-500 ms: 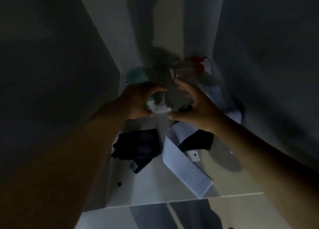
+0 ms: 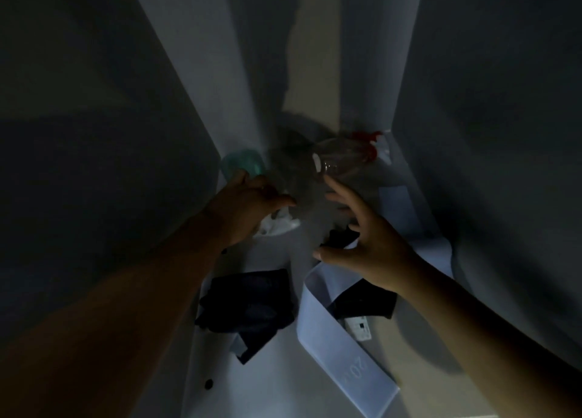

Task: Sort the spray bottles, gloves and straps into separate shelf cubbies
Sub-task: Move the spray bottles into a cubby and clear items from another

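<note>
Deep in the dim cubby, the left hand grips a teal spray bottle by its white trigger head. The right hand, fingers spread and empty, hovers just below a clear, red-nozzled spray bottle lying on its side.

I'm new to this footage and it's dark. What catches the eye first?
Two hands reach into a dim cubby: the left hand grips a teal spray bottle, the right hand spreads open just below a clear bottle with a red trigger. Nearer, a pale blue strap and dark gloves lie on the floor.
</note>
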Action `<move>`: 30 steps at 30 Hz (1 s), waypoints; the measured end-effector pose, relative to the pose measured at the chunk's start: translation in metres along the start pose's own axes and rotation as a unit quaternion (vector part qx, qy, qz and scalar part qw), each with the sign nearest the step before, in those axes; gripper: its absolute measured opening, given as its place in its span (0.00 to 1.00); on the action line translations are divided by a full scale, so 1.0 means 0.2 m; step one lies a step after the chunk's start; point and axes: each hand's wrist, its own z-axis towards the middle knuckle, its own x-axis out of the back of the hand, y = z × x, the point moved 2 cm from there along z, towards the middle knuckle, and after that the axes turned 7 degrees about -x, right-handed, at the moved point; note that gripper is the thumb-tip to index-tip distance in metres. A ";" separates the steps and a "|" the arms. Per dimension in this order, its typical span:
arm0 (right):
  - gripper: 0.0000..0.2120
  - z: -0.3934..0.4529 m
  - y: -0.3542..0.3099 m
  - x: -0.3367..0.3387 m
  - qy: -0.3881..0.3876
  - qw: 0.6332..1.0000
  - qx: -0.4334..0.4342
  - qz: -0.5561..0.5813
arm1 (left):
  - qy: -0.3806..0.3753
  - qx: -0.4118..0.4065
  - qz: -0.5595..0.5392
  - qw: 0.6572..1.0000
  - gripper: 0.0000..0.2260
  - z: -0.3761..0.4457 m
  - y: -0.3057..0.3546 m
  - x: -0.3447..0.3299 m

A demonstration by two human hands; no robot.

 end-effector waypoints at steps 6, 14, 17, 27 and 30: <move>0.48 -0.02 -0.07 0.01 0.019 0.997 -0.007 0.075 | 0.077 0.087 -0.132 0.984 0.36 -0.02 0.00 0.06; 0.46 -0.02 -0.24 0.06 0.015 0.987 -0.017 0.157 | 0.282 0.217 -0.409 0.840 0.31 -0.09 0.05 0.22; 0.48 -0.04 -0.27 0.04 -0.011 0.987 -0.023 0.156 | 0.338 0.240 -0.562 0.715 0.35 -0.14 0.07 0.25; 0.48 -0.03 -0.35 0.04 -0.047 0.986 -0.015 0.162 | 0.331 0.284 -0.595 0.675 0.43 -0.23 0.18 0.32; 0.48 -0.06 -0.34 0.06 -0.030 0.985 -0.010 0.167 | 0.341 0.260 -0.529 0.732 0.45 -0.27 0.26 0.45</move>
